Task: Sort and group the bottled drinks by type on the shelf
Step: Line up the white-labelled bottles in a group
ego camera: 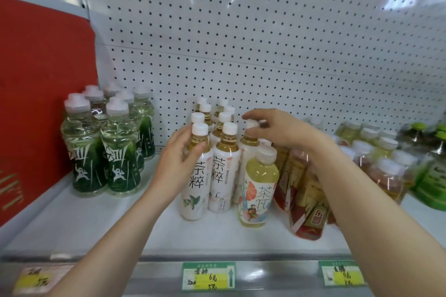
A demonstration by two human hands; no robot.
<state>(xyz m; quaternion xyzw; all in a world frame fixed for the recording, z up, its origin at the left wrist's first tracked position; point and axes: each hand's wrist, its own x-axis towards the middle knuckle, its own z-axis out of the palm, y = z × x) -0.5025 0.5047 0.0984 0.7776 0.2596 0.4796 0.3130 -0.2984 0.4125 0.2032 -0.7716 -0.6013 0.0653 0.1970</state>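
Seen from the head camera, the pack of white tea bottles [220,128] stands in the middle of the shelf [96,224]. I tell every place from that pack.

The left hand [177,161] is wrapped round the neck of the front bottle [194,188], at the pack's left front corner. The right hand [275,128] is at the pack's right side. Its fingers curl over the cap of the side bottle [249,144], and it looks like a hold on that cap.

A yellow bottle [258,185] with an orange picture stands just in front of the side bottle. It is a different drink. Right of the pack are red and gold bottles [306,205]. Well to the left of it stand green bottles [96,147].

I think the job now is to set the white bottles tight together. To do it well, hold each bottle at the neck, not just by the cap, so it won't tip. Slide it, don't lift it. Watch the right arm too. It hangs close over the yellow bottle and the red ones and could knock them. The yellow bottle likely needs its own spot away from the pack.
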